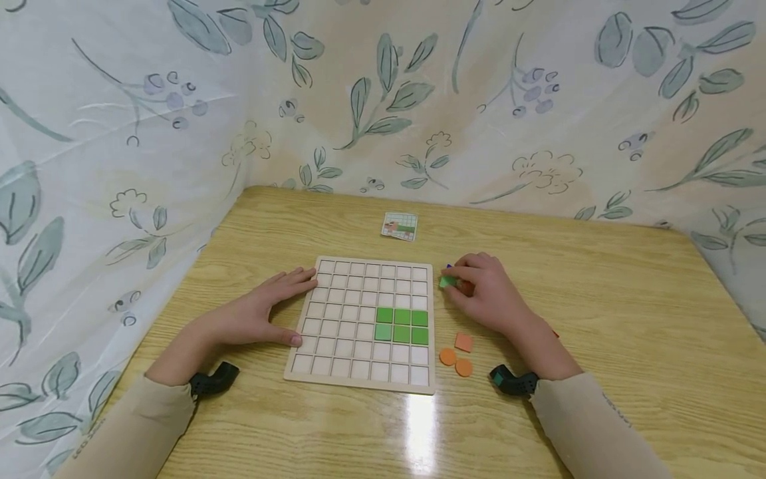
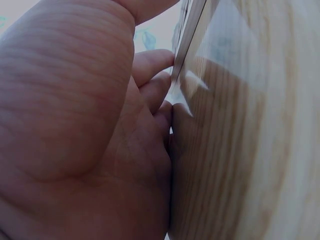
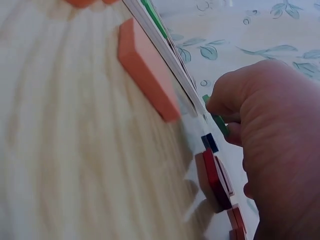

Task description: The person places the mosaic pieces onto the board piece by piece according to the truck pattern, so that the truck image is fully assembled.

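Observation:
A wooden grid board [image 1: 359, 384] lies on the table, with two rows of green square tiles [image 1: 402, 324] set in its right side. My left hand [image 1: 251, 314] rests at the board's left edge, thumb and fingertips spread along it. Beyond the board's right edge, my right hand [image 1: 487, 293] pinches a green tile [image 3: 219, 122] between thumb and fingers, held just above the table. Under and beside that hand are a dark blue piece [image 3: 210, 143] and red pieces [image 3: 216, 182], partly hidden by the hand in the head view.
Right of the board lie an orange-pink square tile [image 1: 463, 342] and two orange discs [image 1: 456, 362]. A small picture card [image 1: 400, 227] lies behind the board on the wooden table [image 1: 622, 313]. Leaf-patterned cloth [image 1: 359, 100] hangs behind and to the left.

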{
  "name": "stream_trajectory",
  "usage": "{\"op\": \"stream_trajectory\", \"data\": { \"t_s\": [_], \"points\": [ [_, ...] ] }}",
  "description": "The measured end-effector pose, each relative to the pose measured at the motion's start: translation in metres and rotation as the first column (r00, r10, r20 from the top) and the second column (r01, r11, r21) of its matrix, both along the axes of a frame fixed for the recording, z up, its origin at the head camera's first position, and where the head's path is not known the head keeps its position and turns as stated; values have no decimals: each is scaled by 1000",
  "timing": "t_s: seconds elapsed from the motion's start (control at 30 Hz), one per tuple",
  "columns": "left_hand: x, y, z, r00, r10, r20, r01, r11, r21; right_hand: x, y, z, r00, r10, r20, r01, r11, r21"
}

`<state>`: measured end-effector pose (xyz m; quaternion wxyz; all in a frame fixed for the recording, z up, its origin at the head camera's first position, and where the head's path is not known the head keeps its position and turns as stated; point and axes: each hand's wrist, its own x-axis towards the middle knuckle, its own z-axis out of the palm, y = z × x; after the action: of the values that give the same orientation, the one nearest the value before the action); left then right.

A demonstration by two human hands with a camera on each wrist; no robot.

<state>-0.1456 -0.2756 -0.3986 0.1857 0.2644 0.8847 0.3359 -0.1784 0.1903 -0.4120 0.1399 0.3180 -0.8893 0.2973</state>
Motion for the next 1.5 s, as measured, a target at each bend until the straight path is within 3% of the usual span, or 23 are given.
{"op": "stream_trajectory", "data": {
  "t_s": [0.4, 0.8, 1.0, 1.17, 1.5],
  "points": [
    [1, -1, -1, 1000, -8, -16, 8, 1000, 7, 13, -27, 4, 995, 96, 28, -95, 995, -37],
    [0, 1, -3, 999, -22, -27, 22, 1000, 6, 22, -69, 6, 981, 193, 8, -193, 980, -40],
    [1, -1, -2, 1000, -15, -27, 15, 1000, 4, 22, -95, 5, 964, 261, -46, -262, 965, -6],
    [1, -1, -2, 1000, -14, -26, 14, 1000, 14, 24, -107, 5, 961, 274, -42, -273, 962, 13],
    [0, 1, -1, 999, -18, -30, 18, 1000, 14, 27, -116, 8, 965, 259, 47, -262, 959, 104]
  ]
}}
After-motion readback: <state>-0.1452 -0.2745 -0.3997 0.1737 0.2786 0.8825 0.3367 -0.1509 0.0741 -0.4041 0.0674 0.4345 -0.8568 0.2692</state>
